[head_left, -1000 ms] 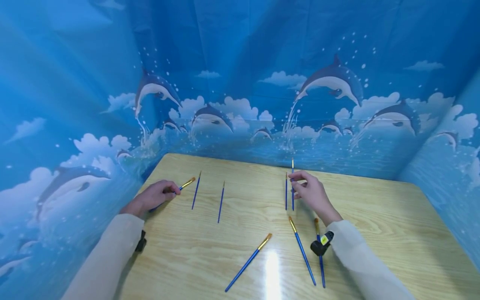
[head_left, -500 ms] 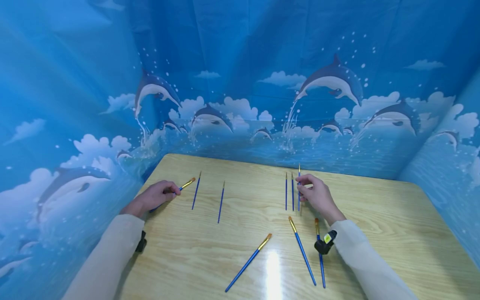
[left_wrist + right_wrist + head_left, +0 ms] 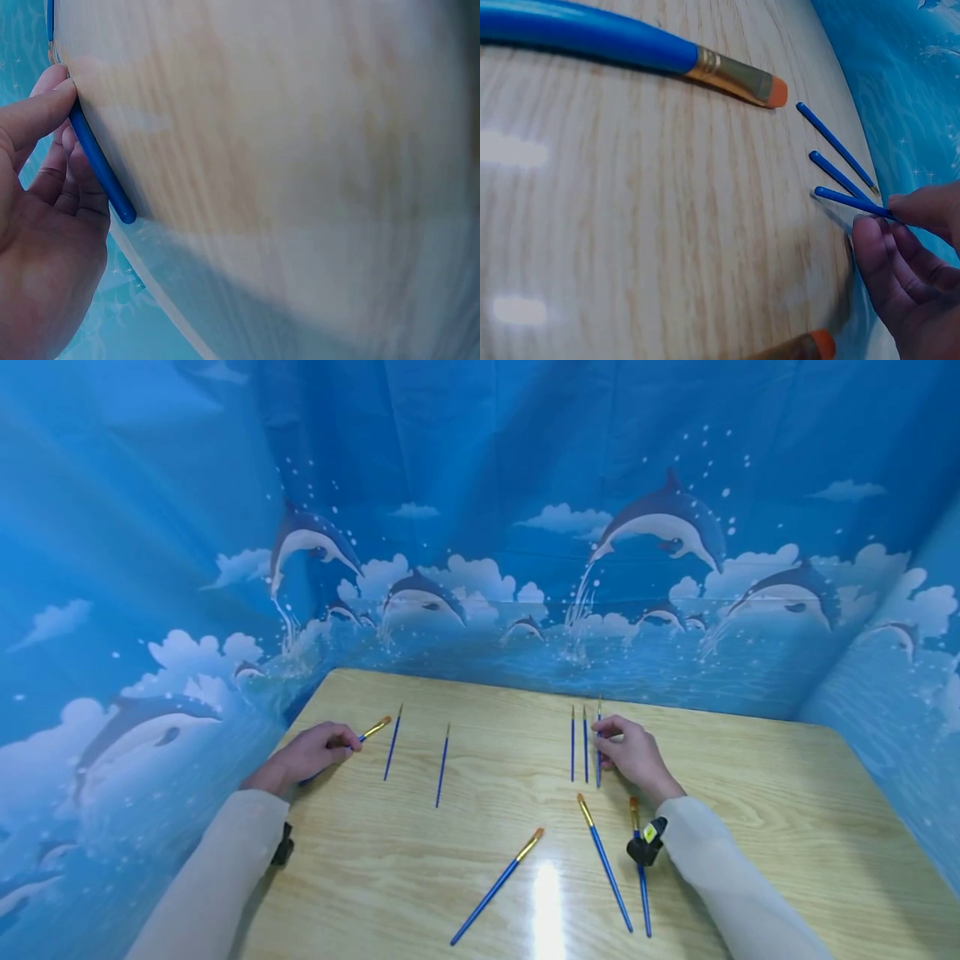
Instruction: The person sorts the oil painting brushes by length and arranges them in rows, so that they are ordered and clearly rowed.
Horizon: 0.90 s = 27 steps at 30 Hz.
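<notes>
Right hand (image 3: pixel 636 756) has a thin brush (image 3: pixel 598 778) pinched between thumb and fingers, near the table's (image 3: pixel 510 743) far edge, beside two matching skinny brushes (image 3: pixel 586 747). Can't tell if its handle end touches the wood. I'd line that end up with its neighbours, lower it flat, then let go gently so it doesn't roll. Left hand (image 3: pixel 318 752) is gripping a wide brush (image 3: pixel 377 726) by the left edge, so I'd just park that one.
</notes>
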{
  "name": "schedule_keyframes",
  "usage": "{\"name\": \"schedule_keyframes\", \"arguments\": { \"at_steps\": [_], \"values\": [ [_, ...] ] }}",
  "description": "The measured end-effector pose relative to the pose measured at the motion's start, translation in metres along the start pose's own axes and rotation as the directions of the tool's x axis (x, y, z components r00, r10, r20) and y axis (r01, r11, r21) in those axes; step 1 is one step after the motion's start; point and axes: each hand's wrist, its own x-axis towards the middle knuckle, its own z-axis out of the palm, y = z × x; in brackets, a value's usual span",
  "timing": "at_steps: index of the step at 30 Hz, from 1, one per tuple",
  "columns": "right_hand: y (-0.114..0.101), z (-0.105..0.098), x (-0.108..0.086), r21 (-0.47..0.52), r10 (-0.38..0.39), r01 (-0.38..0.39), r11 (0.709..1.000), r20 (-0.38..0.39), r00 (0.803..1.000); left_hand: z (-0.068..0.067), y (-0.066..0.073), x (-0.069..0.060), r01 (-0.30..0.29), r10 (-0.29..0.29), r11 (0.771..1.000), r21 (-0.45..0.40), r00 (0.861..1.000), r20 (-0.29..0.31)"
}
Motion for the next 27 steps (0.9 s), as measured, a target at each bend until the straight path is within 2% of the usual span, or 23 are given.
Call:
{"name": "schedule_keyframes", "arguments": {
  "at_steps": [7,12,20,27],
  "values": [
    [0.002,0.005,0.005,-0.022,0.022,-0.022,1.000,-0.003,1.000,0.000,0.002,-0.001,0.010,-0.010,1.000,-0.007,1.000,-0.005],
    [0.001,0.009,0.007,-0.077,0.041,-0.042,0.996,-0.019,0.999,0.001,0.002,-0.003,0.017,-0.017,1.000,-0.014,1.000,-0.006],
    [-0.001,0.012,0.009,-0.132,0.044,-0.048,0.990,-0.034,0.998,0.002,-0.002,-0.001,0.008,-0.008,1.000,-0.006,1.000,-0.016],
    [-0.001,0.013,0.011,-0.170,0.035,-0.042,0.985,-0.049,0.998,0.001,0.001,-0.001,0.004,-0.004,1.000,-0.005,1.000,-0.020]
  ]
}}
